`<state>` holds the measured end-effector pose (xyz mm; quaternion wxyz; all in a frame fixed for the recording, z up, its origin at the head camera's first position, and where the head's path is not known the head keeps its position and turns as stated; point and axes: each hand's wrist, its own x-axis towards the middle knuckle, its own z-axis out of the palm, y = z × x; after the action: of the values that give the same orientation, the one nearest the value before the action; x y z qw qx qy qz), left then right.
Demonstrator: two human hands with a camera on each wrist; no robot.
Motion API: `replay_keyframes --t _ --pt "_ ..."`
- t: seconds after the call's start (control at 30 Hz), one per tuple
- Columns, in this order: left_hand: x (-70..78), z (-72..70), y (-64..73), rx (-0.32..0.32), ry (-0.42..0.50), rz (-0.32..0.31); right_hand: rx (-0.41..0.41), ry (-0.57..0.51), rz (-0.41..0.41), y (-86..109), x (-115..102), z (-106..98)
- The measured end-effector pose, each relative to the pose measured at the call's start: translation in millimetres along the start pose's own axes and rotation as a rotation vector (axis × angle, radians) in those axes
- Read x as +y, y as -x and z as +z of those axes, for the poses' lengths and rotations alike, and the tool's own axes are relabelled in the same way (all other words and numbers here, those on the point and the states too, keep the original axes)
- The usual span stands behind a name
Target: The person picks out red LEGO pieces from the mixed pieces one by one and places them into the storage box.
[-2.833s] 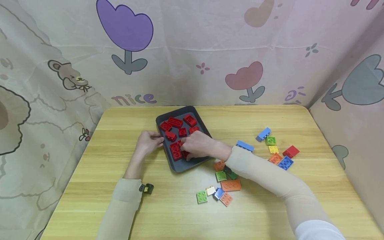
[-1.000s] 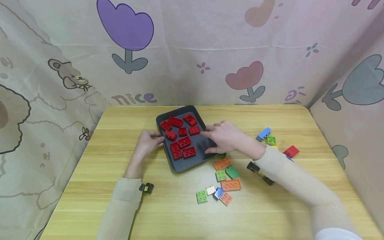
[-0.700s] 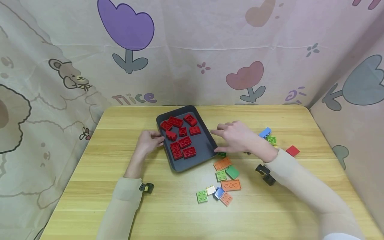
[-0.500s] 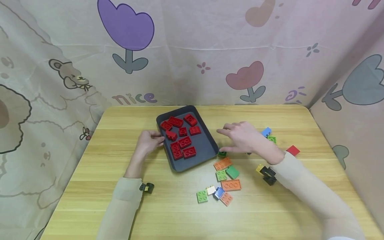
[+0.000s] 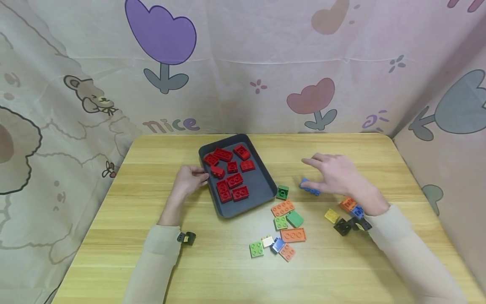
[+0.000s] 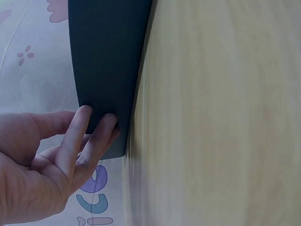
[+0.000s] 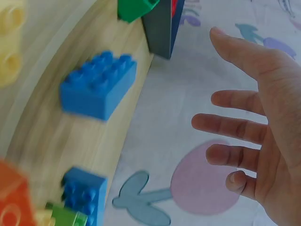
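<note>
In the head view, my left hand (image 5: 188, 180) is at the left side of a dark grey tray (image 5: 262, 190) holding several red bricks (image 5: 234, 180). The left wrist view shows fingertips (image 6: 107, 121) on the tray's outer wall (image 6: 106, 56) and another finger reaching its rim. My right hand (image 5: 338, 175) hovers right of the tray, fingers spread and nothing in it. Beneath its thumb in the head view lies a blue brick (image 5: 313, 191). In the right wrist view a gap separates that blue brick (image 7: 94, 89) from the fingers.
Right of the tray's lower corner sits a dark green brick (image 5: 282, 193). Orange, green, white and blue bricks cluster in front, including an orange one (image 5: 292, 234). Near my right wrist lie a yellow brick (image 5: 332, 215) and an orange brick (image 5: 347, 204). A patterned curtain (image 5: 243, 84) hangs behind the table.
My right hand has left the red bricks in the tray and moved right, over the tray's edge, to above the blue brick. My left hand has stayed at the tray's side.
</note>
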<state>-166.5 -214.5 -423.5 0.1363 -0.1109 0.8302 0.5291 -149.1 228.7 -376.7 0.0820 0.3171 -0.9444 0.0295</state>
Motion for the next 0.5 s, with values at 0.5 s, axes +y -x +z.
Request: replay_keyframes --t 0.5 --pt "-0.1 0.4 0.1 0.005 -0.018 -0.005 -0.124 0.007 0.256 51.3 42 -8"
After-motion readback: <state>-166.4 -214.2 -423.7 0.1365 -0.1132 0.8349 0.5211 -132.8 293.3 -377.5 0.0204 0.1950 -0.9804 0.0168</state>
